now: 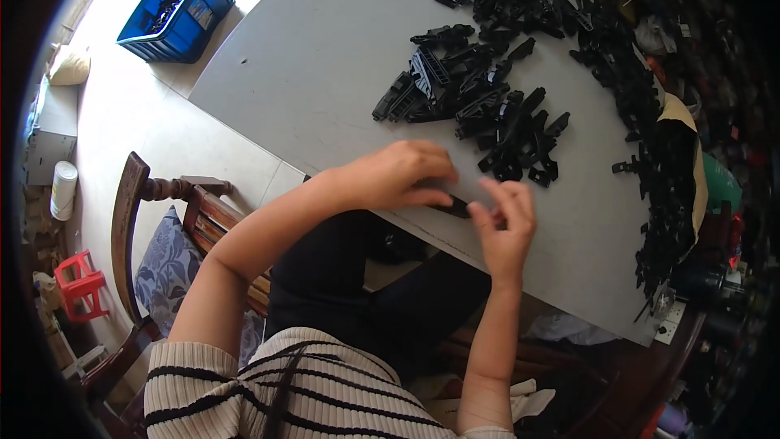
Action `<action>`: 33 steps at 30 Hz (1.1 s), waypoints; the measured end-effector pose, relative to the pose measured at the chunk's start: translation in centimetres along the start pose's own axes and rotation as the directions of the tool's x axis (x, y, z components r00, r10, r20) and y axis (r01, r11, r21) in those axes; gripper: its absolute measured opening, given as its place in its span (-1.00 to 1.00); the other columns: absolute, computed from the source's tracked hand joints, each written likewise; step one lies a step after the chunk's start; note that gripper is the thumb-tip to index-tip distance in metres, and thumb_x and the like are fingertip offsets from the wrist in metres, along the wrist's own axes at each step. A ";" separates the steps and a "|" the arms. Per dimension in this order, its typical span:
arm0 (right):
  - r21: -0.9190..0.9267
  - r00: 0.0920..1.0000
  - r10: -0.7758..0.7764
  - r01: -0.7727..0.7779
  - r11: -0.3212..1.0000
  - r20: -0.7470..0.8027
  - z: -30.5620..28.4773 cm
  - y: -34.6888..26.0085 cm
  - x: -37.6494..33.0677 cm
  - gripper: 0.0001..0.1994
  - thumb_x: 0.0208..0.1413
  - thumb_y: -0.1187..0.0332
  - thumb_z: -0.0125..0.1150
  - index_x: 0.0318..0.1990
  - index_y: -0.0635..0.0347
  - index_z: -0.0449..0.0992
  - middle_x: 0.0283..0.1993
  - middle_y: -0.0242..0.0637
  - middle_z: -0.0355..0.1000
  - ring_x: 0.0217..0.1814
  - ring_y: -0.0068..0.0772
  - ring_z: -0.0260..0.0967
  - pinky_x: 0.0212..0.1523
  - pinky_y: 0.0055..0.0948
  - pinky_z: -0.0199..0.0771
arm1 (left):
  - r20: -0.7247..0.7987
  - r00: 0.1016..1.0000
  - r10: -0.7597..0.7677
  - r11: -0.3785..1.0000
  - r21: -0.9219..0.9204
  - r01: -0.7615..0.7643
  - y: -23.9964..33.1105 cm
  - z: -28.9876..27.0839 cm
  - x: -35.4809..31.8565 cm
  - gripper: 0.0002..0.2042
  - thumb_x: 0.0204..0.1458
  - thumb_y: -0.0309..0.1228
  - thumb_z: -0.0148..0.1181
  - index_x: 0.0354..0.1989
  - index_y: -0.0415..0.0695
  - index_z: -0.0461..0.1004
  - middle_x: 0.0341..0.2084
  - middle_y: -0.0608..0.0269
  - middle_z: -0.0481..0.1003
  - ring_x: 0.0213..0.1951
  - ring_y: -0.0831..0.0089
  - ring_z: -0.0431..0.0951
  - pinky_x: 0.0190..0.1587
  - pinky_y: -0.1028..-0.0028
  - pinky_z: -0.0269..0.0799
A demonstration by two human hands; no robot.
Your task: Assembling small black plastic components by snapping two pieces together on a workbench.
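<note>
Near the front edge of the grey table (309,57), both of my hands are close together around a small, dark black plastic part (457,208). My right hand (508,223) has its thumb at one end of the part, with the fingers curled and slightly blurred. On the other side, my left hand (406,175) has its thumb apart from its bent fingers, the thumb tip beside the part. Just beyond the hands lies a loose heap of similar black plastic parts (479,89), some with ribbed or ladder-like sides.
More black parts (630,97) run in a long band along the table's right side. A blue bin (175,16) with small pieces inside stands on the floor at far left. At left are a wooden chair (130,228) with a patterned cushion and a red stool (81,286).
</note>
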State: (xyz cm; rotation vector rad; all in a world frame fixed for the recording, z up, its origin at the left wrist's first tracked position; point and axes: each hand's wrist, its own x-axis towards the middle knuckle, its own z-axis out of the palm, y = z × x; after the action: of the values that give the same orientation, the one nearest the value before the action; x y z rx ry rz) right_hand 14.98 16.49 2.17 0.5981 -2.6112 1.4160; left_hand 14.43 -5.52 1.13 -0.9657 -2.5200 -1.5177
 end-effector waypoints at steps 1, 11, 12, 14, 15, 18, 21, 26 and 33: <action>-0.074 0.994 0.037 -0.044 0.996 -0.098 -0.2 0.0 0.3 -0.73 -0.04 0.41 0.34 -0.14 0.19 0.54 -0.22 -0.33 0.34 -0.48 -0.49 0.15 -0.47 -0.50 0.25 | 0.002 1.000 0.001 1.000 -0.002 -0.001 0.4 -0.2 0.6 -0.81 -0.14 -0.48 0.30 -0.35 -0.25 0.48 -0.33 0.11 0.46 -0.22 0.10 0.48 -0.16 0.27 0.42; -0.126 0.920 0.144 -0.202 0.971 -0.364 0.7 2.3 0.8 -0.76 -0.01 0.49 0.28 -0.15 0.24 0.48 -0.26 -0.23 0.39 -0.36 -0.35 0.38 -0.34 -0.42 0.41 | -0.170 0.981 0.091 0.689 0.722 0.061 -0.2 1.6 4.3 -0.83 -0.23 -0.49 0.17 -0.39 -0.14 0.42 -0.35 0.26 0.33 -0.25 0.33 0.38 -0.25 0.47 0.37; -0.160 0.932 0.099 -0.163 0.974 -0.348 0.6 1.5 0.3 -0.76 -0.02 0.52 0.27 -0.15 0.25 0.49 -0.25 -0.20 0.40 -0.34 -0.27 0.40 -0.33 -0.38 0.42 | -0.161 0.986 0.045 0.712 0.697 0.081 -0.2 1.5 3.8 -0.81 -0.22 -0.50 0.16 -0.36 -0.15 0.40 -0.38 0.23 0.32 -0.26 0.32 0.39 -0.25 0.44 0.38; -0.162 0.990 -0.022 -0.001 0.987 -0.141 0.7 0.8 -0.5 -0.75 -0.03 0.54 0.27 -0.14 0.26 0.49 -0.23 -0.18 0.40 -0.33 -0.21 0.39 -0.31 -0.35 0.43 | -0.145 0.989 -0.006 0.734 0.671 0.103 -0.1 1.4 2.7 -0.79 -0.21 -0.51 0.15 -0.32 -0.16 0.38 -0.40 0.21 0.32 -0.27 0.31 0.40 -0.25 0.41 0.39; -0.140 1.000 -0.024 0.026 0.990 0.020 0.7 -0.1 -0.9 -0.71 -0.06 0.56 0.29 -0.12 0.27 0.49 -0.22 -0.15 0.40 -0.31 -0.14 0.40 -0.27 -0.34 0.43 | -0.199 0.979 -0.043 0.832 0.535 0.145 0.0 1.2 2.3 -0.74 -0.20 -0.57 0.14 -0.26 -0.17 0.36 -0.36 0.18 0.36 -0.25 0.30 0.44 -0.23 0.39 0.40; -0.031 0.982 0.001 0.005 1.000 0.187 0.8 -1.5 -2.0 -0.66 -0.11 0.56 0.34 -0.10 0.30 0.50 -0.21 -0.15 0.42 -0.28 -0.17 0.43 -0.27 -0.38 0.45 | -0.262 0.944 -0.200 0.958 0.150 0.245 1.2 0.4 1.4 -0.65 -0.19 -0.64 0.14 -0.15 -0.18 0.33 -0.29 0.14 0.44 -0.25 0.31 0.50 -0.21 0.38 0.44; -0.012 0.982 0.153 -0.152 0.988 0.111 -0.1 -1.2 -2.1 -0.72 -0.10 0.55 0.35 -0.16 0.31 0.53 -0.21 -0.20 0.43 -0.36 -0.28 0.44 -0.39 -0.43 0.45 | -0.216 0.915 -0.341 0.935 -0.183 0.305 0.9 0.2 0.1 -0.63 -0.17 -0.62 0.18 -0.11 -0.19 0.35 -0.24 0.15 0.50 -0.32 0.36 0.55 -0.25 0.42 0.45; -0.118 0.990 0.138 -0.140 0.983 -0.026 -0.1 -0.4 -2.1 -0.72 -0.10 0.55 0.35 -0.17 0.29 0.55 -0.30 -0.24 0.41 -0.40 -0.35 0.40 -0.42 -0.46 0.42 | -0.079 0.982 -0.169 0.982 -0.104 0.160 0.5 0.4 -1.0 -0.80 -0.18 -0.59 0.26 -0.33 -0.22 0.47 -0.21 0.17 0.48 -0.21 0.25 0.52 -0.17 0.38 0.44; -0.104 0.995 0.087 -0.081 0.991 0.055 0.1 -0.7 -2.4 -0.72 -0.15 0.55 0.39 -0.20 0.29 0.56 -0.29 -0.25 0.38 -0.42 -0.38 0.37 -0.44 -0.48 0.38 | -0.090 0.991 -0.095 0.995 0.026 0.098 0.2 1.2 -0.9 -0.79 -0.22 -0.56 0.32 -0.35 -0.25 0.51 -0.27 0.10 0.48 -0.17 0.12 0.49 -0.11 0.28 0.42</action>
State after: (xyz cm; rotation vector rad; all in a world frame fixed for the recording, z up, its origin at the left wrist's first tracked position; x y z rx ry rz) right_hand 17.49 16.79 2.00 0.5313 -2.7663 1.2962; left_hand 15.57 -4.93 0.34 -0.7657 -2.5541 -1.5057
